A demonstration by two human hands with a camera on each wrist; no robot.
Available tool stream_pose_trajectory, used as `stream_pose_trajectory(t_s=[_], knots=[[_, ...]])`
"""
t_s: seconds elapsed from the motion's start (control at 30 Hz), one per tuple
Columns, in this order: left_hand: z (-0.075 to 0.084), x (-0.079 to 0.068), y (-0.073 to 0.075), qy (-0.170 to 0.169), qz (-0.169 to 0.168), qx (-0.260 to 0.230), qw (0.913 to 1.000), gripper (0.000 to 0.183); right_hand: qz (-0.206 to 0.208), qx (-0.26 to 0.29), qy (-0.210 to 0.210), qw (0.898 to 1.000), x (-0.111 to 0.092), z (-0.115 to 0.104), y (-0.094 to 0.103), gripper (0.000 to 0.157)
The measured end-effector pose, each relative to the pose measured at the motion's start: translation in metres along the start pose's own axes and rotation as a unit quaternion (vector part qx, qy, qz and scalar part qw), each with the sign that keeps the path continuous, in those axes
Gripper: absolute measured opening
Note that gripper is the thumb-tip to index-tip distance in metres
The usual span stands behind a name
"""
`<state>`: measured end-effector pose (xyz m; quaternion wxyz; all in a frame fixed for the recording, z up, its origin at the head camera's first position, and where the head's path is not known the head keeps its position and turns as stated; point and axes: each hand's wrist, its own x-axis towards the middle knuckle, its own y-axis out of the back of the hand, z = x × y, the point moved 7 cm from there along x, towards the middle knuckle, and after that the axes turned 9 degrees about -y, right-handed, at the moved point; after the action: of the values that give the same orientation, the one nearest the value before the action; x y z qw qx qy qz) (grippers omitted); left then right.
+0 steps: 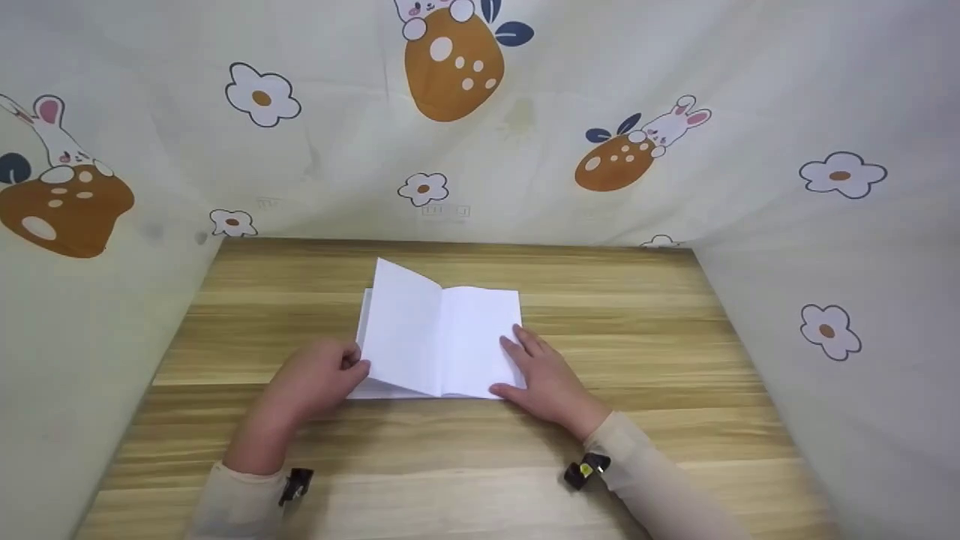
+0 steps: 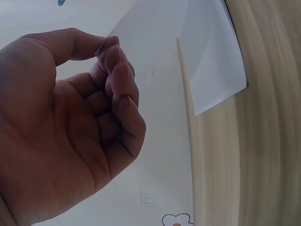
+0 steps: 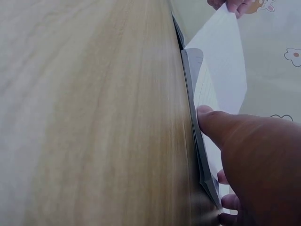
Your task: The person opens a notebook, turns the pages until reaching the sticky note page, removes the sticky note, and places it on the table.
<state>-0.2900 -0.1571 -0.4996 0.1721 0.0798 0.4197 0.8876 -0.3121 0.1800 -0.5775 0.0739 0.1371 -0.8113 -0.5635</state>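
A notebook (image 1: 480, 341) with white pages lies spread on the wooden table, its spine near the middle. One page (image 1: 405, 330) stands raised on the left half, tilted above the pages under it. My left hand (image 1: 322, 375) pinches that page's lower left corner between thumb and fingertips; the left wrist view shows the pinch at the paper's edge, with the other fingers curled. On the right half, my right hand (image 1: 551, 379) rests with spread fingers along the outer edge. In the right wrist view its thumb (image 3: 211, 120) presses on the page near the lower edge.
The wood-grain table (image 1: 630, 330) extends around the notebook. A pale cloth (image 1: 337, 172) printed with rabbits and flowers hangs behind and at both sides. Small black devices (image 1: 587, 471) are worn at both wrists.
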Motion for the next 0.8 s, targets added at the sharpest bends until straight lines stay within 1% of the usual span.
stream_pose_trajectory(t_s=[0.13,0.27,0.37,0.5,0.63,0.8], knots=[[-0.011,-0.003,-0.003,0.022,-0.005,0.005,0.9997,0.034,0.002,0.006,0.001,1.000,-0.001,0.000,0.001,0.091],[-0.023,-0.005,-0.010,0.050,-0.025,0.006,0.9984,0.034,0.000,0.007,-0.001,1.000,-0.002,0.000,0.001,0.091],[-0.033,-0.006,-0.016,0.065,-0.042,0.009,0.9970,0.034,0.000,0.007,0.000,1.000,-0.002,0.000,0.001,0.091],[-0.042,-0.005,-0.022,0.065,-0.056,0.022,0.9961,0.036,0.000,0.008,0.001,1.000,-0.002,0.000,0.001,0.091],[-0.046,-0.003,-0.025,0.058,-0.058,0.035,0.9960,0.038,-0.001,0.006,0.001,1.000,-0.002,0.001,0.000,0.091],[-0.051,-0.001,-0.028,0.073,-0.060,0.040,0.9947,0.041,-0.003,0.007,0.001,1.000,-0.002,0.001,0.000,0.091]])
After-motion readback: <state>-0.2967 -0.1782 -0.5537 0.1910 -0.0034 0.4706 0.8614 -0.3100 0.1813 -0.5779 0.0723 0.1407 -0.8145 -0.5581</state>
